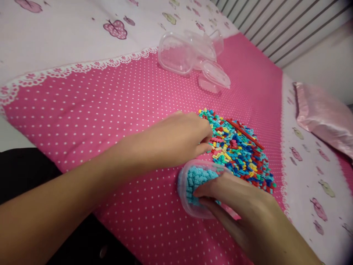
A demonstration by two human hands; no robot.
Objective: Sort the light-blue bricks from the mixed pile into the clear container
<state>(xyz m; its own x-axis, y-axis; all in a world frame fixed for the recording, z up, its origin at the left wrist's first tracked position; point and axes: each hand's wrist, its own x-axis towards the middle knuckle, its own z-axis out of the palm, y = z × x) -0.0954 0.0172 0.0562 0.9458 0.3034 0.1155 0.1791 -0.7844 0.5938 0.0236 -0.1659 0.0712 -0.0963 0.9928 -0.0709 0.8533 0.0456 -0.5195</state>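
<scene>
My left hand [190, 134] reaches to the near left edge of a heap of small toy building bricks [242, 154] in red, yellow, green and several blues. Its fingers are curled in, and whatever they hold is hidden. Below it stands a clear plastic container [184, 200] with light blue bricks [200, 180] in it. Over the container's right side is my right hand [239, 200], thumb and forefinger pinched close together down among the light blue bricks. Any piece between those fingertips is too small to make out.
Several clear plastic containers and lids [176, 55] lie farther back on the pink dotted bedspread [124, 99]. A long red stick-like piece [245, 133] rests on the heap. On the right is a shiny pink pillow [322, 114]; a slatted rail [261, 29] runs behind.
</scene>
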